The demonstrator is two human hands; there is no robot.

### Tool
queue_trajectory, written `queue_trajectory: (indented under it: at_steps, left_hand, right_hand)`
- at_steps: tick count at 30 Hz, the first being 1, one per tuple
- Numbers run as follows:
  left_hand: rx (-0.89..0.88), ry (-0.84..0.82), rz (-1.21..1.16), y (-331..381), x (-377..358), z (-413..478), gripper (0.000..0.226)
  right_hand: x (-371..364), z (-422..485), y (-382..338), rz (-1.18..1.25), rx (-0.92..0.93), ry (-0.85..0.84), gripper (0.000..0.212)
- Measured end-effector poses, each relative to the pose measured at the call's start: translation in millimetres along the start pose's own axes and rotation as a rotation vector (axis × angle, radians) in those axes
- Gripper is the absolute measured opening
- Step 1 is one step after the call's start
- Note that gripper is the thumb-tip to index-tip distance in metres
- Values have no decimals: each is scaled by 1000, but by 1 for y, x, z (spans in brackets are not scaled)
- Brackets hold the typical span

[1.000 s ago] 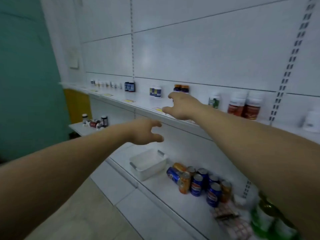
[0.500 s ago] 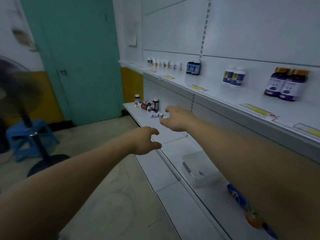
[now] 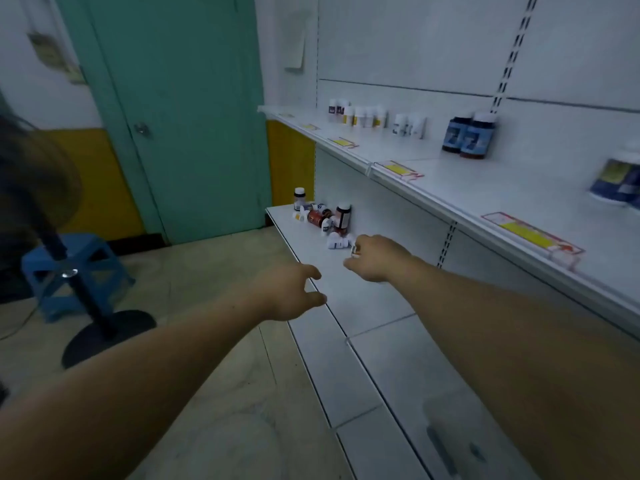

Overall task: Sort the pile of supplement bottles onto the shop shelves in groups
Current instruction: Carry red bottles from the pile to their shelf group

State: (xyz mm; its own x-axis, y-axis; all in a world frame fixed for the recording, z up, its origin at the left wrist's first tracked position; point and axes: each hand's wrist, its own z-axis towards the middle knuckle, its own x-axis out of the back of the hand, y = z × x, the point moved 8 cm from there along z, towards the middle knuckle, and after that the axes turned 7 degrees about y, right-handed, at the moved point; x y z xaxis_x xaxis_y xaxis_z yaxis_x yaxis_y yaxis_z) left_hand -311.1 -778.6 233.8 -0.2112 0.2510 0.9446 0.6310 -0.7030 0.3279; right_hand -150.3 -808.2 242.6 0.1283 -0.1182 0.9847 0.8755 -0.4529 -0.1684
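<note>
Supplement bottles (image 3: 320, 216), two upright and the rest toppled, are piled on the white lower shelf (image 3: 311, 244) at frame centre. The right hand (image 3: 375, 259) hovers just beside one fallen white bottle (image 3: 336, 242), and I cannot tell its grip. The left hand (image 3: 289, 292) is relaxed and empty. Two dark blue bottles (image 3: 467, 136) stand at upper right.

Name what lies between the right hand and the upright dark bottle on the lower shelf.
A small white bottle lying on its side, seen in the head view.

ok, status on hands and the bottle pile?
Left hand open, empty. Right hand at nearest white bottle, grip unclear. Pile unsorted on lower shelf. Path clear.
</note>
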Motion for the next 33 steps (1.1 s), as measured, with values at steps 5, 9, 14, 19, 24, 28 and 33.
queue_trajectory:
  at_steps: [5,9,14,19,24,28,33]
  left_hand:
    - [-11,-33,-57,-71,0,95,55]
    - [1,-70,-110,-136,9,168,54]
    - [-14,-129,-73,-202,30,255,54]
    - [-43,-182,-77,-244,26,340,55]
    - [-55,-229,-67,-290,-1,437,56]
    - [-38,-277,-60,-331,-23,523,55]
    - [-53,-316,-59,-373,-34,622,55]
  right_hand:
    - [-32,103,-20,9,-66,2,55]
    - [-55,188,-43,29,-121,-22,61]
    - [-67,276,-59,72,-178,-42,56]
    - [-92,364,-54,159,-269,-53,51]
    - [-133,465,-45,213,-301,-45,56]
    - [-170,546,-36,228,-334,-50,51]
    - [-215,613,-19,258,-432,-81,42]
